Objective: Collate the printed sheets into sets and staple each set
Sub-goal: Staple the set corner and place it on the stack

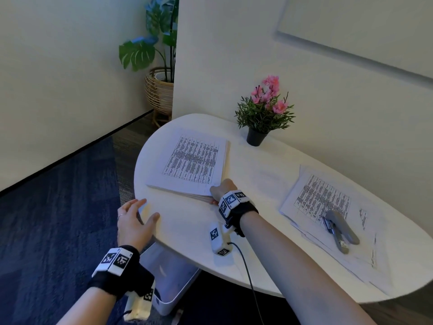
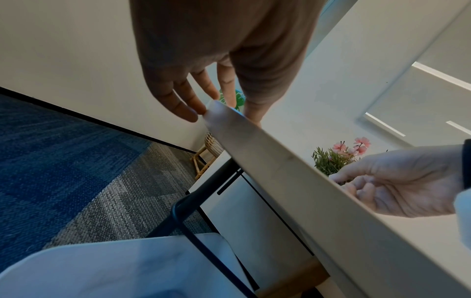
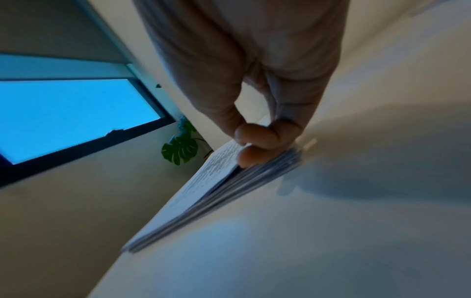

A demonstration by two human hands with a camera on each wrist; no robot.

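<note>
A thick stack of printed sheets (image 1: 192,163) lies on the left part of the white table (image 1: 264,184). My right hand (image 1: 220,191) pinches the stack's near right corner; in the right wrist view its thumb and fingertips (image 3: 257,139) lift the top sheets (image 3: 214,173) off the rest. My left hand (image 1: 136,219) hovers with straight, spread fingers at the table's near left edge (image 2: 254,145), holding nothing. A second, looser pile of sheets (image 1: 328,207) lies at the right with a grey stapler (image 1: 339,228) on top of it.
A small pot of pink flowers (image 1: 264,113) stands at the back of the table against the wall. A white bin (image 1: 171,273) sits under the table's near edge. Blue carpet (image 1: 54,219) and a large potted plant (image 1: 157,66) are at the left.
</note>
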